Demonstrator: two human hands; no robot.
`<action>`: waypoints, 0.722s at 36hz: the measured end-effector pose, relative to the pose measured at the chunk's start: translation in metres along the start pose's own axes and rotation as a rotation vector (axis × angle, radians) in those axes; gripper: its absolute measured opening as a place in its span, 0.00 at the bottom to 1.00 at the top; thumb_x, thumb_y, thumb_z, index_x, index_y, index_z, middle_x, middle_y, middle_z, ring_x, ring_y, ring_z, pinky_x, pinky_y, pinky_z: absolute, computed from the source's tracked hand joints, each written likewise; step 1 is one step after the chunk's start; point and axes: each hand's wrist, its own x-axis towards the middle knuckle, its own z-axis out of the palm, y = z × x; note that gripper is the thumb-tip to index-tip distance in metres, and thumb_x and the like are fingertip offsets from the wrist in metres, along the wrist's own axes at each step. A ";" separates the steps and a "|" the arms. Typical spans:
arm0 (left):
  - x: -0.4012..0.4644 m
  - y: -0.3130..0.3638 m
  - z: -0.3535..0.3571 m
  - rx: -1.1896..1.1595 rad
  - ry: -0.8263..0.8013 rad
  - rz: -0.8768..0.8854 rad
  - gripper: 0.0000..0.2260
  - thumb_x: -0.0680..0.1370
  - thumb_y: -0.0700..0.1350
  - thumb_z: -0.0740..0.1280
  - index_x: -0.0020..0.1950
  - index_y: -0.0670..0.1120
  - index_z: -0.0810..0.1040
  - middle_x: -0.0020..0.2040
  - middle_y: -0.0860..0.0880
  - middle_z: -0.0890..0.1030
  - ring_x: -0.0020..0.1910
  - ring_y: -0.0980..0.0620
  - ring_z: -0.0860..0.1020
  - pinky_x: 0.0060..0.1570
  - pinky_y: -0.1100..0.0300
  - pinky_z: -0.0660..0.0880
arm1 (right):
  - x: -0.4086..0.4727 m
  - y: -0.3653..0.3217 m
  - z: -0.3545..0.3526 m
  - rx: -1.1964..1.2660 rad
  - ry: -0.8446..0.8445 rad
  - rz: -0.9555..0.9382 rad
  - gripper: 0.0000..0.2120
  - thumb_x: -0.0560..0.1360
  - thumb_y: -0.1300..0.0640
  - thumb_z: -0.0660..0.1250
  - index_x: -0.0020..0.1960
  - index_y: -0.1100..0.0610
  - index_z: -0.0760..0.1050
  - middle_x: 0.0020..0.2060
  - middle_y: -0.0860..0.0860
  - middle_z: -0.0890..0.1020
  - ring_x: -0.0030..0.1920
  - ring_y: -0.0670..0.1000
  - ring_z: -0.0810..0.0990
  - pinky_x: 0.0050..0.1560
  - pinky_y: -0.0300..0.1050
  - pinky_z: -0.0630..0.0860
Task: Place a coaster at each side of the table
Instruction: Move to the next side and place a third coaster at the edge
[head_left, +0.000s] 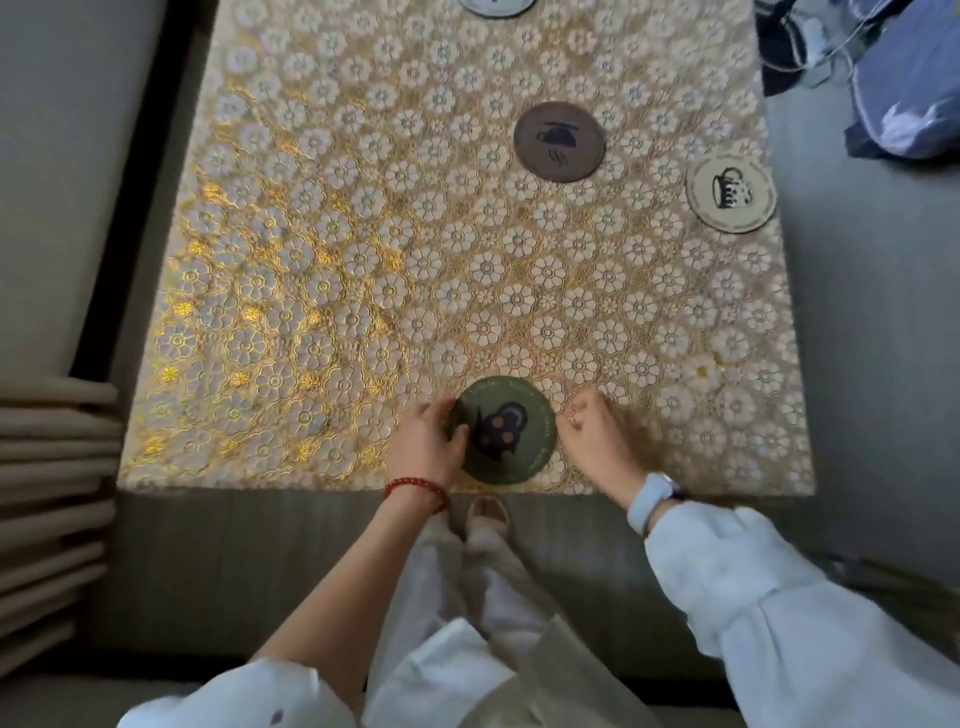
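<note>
A green round coaster (511, 434) with a dark teapot print lies at the near edge of the table (363, 249). My left hand (423, 447) grips its left rim, thumb on top. My right hand (595, 436) rests just right of it, fingers curled, touching or almost touching the rim. A brown coaster (560, 141) lies past the table's middle. At the right edge sits a cream coaster (731, 193) with a cup print. A pale coaster (497, 5) shows at the far edge, cut off by the frame.
A gold and white floral lace cloth covers the table. A grey cushioned seat (57, 493) stands to the left. Blue fabric and cables (904, 83) lie on the floor at the far right. My legs and a foot (485, 514) are below the near edge.
</note>
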 end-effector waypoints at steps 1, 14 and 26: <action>-0.002 0.000 0.001 -0.013 0.002 -0.003 0.18 0.74 0.45 0.65 0.63 0.46 0.71 0.58 0.43 0.76 0.54 0.45 0.77 0.56 0.50 0.75 | -0.005 0.006 0.003 0.000 -0.004 0.038 0.05 0.74 0.61 0.64 0.47 0.62 0.71 0.41 0.53 0.72 0.43 0.53 0.72 0.43 0.44 0.71; -0.025 -0.019 -0.003 0.331 -0.029 0.124 0.20 0.71 0.50 0.66 0.63 0.56 0.70 0.66 0.46 0.66 0.66 0.43 0.60 0.64 0.43 0.61 | 0.002 -0.022 0.018 0.008 -0.090 0.238 0.18 0.71 0.59 0.66 0.56 0.67 0.68 0.55 0.60 0.73 0.56 0.59 0.72 0.53 0.50 0.70; -0.020 -0.068 -0.023 0.493 -0.090 0.106 0.35 0.71 0.60 0.64 0.71 0.63 0.45 0.76 0.48 0.40 0.73 0.42 0.37 0.70 0.36 0.42 | 0.031 -0.027 0.006 0.008 -0.077 -0.004 0.08 0.73 0.58 0.66 0.48 0.56 0.68 0.41 0.52 0.76 0.41 0.54 0.76 0.37 0.48 0.76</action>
